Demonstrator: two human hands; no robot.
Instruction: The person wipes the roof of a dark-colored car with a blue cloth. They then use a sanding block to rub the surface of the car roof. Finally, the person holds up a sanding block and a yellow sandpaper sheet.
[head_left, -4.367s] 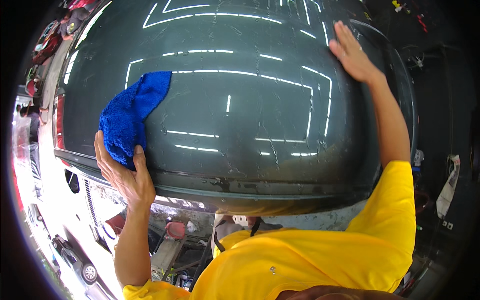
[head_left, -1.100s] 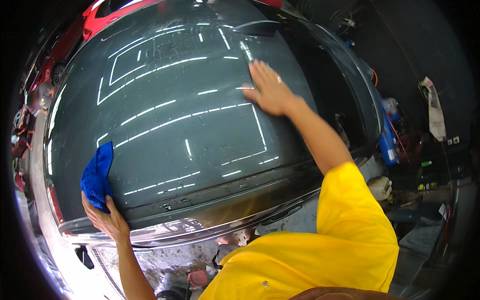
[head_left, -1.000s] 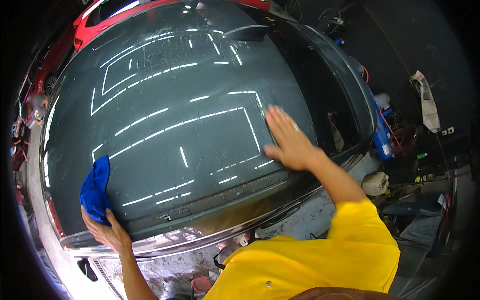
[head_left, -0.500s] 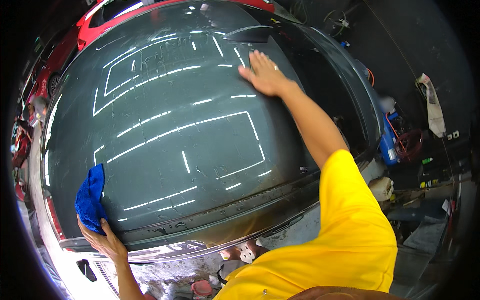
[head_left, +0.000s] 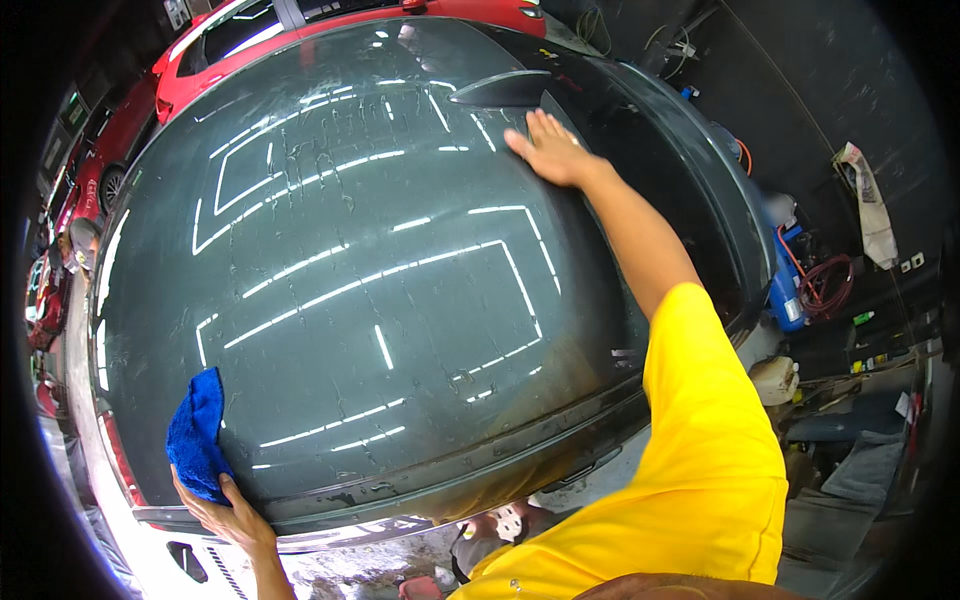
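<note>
Since half a second ago, right hand (head_left: 550, 150) slides slightly down the wet dark car roof (head_left: 380, 270), open and flat; left hand (head_left: 225, 510) pinches the blue cloth (head_left: 197, 435) at the roof's edge. Leaning on slick paint, the palm could slip.

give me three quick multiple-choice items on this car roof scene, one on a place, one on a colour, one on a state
1. Where does the blue cloth lie on the dark car roof?
A. by its lower left edge
B. at its centre
C. beside the fin antenna

2. What colour is the car beyond the roof?
A. white
B. red
C. silver

3. How is the right hand?
A. clenched in a fist
B. gripping a bottle
C. flat and open on the roof

Answers:
1. A: the left hand holds the cloth against the roof's lower left edge.
2. B: the red car shows past the roof's far edge.
3. C: its fingers are spread on the surface, just below the fin antenna.
</note>
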